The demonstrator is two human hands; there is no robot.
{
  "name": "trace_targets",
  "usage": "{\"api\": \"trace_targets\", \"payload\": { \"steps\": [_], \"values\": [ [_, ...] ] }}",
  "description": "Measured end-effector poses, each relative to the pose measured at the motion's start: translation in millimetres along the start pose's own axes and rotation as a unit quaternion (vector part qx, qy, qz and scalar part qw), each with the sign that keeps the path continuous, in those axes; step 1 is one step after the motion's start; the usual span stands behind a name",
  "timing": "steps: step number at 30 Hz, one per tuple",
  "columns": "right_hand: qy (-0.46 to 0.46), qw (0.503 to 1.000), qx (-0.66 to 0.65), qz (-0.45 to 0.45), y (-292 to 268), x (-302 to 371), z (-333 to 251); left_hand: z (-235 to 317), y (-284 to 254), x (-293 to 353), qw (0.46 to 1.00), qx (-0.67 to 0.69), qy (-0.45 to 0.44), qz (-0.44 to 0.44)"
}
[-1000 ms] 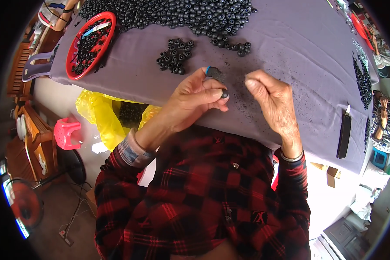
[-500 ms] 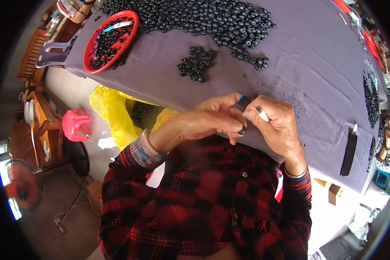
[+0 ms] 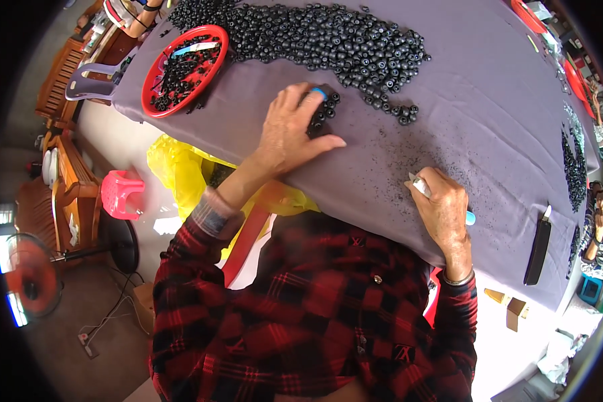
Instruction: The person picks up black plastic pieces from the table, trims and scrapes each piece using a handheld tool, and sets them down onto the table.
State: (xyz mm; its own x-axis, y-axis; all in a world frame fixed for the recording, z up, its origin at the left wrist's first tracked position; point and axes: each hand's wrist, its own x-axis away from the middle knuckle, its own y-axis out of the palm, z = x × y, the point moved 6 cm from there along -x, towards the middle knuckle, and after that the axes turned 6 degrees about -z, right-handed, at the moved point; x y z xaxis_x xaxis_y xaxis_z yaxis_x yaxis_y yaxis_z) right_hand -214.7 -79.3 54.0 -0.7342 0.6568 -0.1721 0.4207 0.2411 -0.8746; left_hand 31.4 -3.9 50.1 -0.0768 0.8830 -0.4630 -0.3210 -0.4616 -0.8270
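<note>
My left hand reaches over a small cluster of round black pieces on the cloth-covered table. Its thumb stands well apart from the curved fingers, and a blue band shows on one finger. The hand hides most of that cluster. Lower on the right, my right hand is closed around a small knife. The blade tip points up and left, while a light blue end sticks out past the palm. Black specks are scattered over the cloth near the knife.
A large heap of round black pieces spreads across the far side. At the left stands a red basin holding black bits and a light blue tool. A black-handled knife lies at the right edge. A yellow bag hangs below the front edge.
My hands have parted. The left moved up and left to the small cluster, and the black piece it held is no longer seen. The right moved slightly down, keeping the knife.
</note>
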Motion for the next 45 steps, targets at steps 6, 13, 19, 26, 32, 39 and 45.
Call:
{"api": "trace_targets", "payload": {
  "steps": [6, 13, 19, 26, 32, 39, 45],
  "values": [
    [-0.006, 1.000, 0.005, 0.006, -0.1, 4.4, -1.0, 12.5, 14.9, -23.0, 0.998, -0.054, 0.042, -0.011],
    [-0.010, 1.000, 0.009, -0.003, 2.7, 0.7, -7.2, 0.3, 25.3, -22.5, 0.999, -0.043, 0.020, -0.004],
    [0.012, 1.000, 0.022, 0.007, 4.2, 1.7, -9.5, -22.3, 15.0, -12.6, 0.998, -0.037, -0.022, 0.036],
    [0.021, 1.000, 0.009, 0.002, 1.5, 5.3, -12.4, -54.1, -31.9, 40.4, 0.992, -0.070, -0.087, 0.055],
    [0.005, 1.000, 0.013, -0.001, 0.8, 1.8, -5.5, -73.9, -80.8, 115.5, 0.982, -0.018, -0.187, 0.033],
    [0.048, 0.998, -0.025, -0.023, -10.8, -0.3, 1.7, -67.7, -100.7, 120.0, 0.931, 0.166, -0.285, 0.156],
    [-0.010, 0.999, 0.009, 0.031, -26.8, -39.7, 11.0, -24.7, -59.0, 52.1, 0.959, 0.231, -0.152, 0.062]
  ]
}}
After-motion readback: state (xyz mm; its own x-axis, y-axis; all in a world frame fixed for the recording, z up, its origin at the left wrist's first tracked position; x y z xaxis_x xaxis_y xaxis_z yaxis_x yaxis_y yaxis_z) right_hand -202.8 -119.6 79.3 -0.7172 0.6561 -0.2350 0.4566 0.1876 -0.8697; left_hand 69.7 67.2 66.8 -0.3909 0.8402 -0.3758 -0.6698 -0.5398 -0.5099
